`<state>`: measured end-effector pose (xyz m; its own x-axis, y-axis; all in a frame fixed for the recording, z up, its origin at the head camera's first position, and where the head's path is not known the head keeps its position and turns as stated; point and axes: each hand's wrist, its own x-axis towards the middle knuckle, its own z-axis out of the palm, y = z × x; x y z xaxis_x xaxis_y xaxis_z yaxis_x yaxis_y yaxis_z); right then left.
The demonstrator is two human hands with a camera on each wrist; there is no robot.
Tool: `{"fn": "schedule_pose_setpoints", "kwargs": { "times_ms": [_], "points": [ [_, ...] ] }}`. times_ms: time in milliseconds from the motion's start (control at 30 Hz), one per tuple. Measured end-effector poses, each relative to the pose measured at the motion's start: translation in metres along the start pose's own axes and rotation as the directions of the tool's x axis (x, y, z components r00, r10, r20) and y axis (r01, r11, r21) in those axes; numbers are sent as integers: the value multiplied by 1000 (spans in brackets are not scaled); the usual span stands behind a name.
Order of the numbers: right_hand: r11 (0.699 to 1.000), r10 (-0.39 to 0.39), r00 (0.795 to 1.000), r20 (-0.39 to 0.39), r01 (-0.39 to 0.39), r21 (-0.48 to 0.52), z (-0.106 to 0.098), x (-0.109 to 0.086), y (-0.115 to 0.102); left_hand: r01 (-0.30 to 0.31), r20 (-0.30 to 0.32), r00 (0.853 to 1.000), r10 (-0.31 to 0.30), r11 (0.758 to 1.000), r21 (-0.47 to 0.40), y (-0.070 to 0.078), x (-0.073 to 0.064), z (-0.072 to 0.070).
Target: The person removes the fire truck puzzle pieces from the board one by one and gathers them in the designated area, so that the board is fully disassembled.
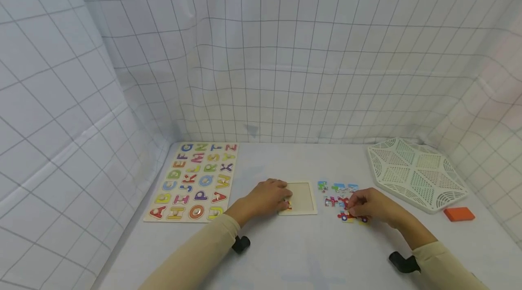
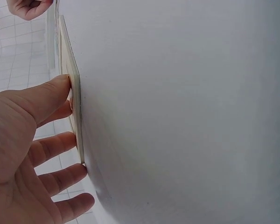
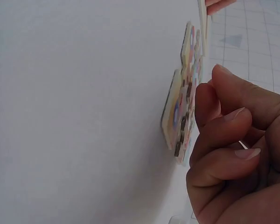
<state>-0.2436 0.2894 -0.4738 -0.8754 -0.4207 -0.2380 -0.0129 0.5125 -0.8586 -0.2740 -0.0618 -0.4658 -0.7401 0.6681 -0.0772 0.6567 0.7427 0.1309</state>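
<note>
My left hand [image 1: 269,197] rests on the left side of a pale wooden puzzle tray [image 1: 314,197], fingers spread and fairly straight. In the left wrist view its thumb [image 2: 56,91] touches the tray's edge. A small printed piece [image 1: 288,206] lies inside the tray beside that hand. My right hand [image 1: 373,206] is over the loose jigsaw pieces [image 1: 344,186], its fingers bent and its thumb close to the index finger. Red vehicle-patterned pieces [image 1: 344,217] lie right at its fingertips. I cannot tell whether a piece is pinched there.
An alphabet board [image 1: 189,183] with colourful letters lies at the left. At the right are a white perforated hexagonal panel [image 1: 416,172] and an orange block [image 1: 459,214]. Grid-patterned curtains [image 1: 253,72] stand behind the white table and along both sides.
</note>
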Motion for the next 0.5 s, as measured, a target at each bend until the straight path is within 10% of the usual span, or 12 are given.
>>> {"fn": "schedule_pose_setpoints", "kwargs": {
  "times_ms": [500],
  "points": [
    [999,-50,998,39,50,3,40,50,-58,-6,7,1000,6,999,-32,-4,3,4]
  ]
}}
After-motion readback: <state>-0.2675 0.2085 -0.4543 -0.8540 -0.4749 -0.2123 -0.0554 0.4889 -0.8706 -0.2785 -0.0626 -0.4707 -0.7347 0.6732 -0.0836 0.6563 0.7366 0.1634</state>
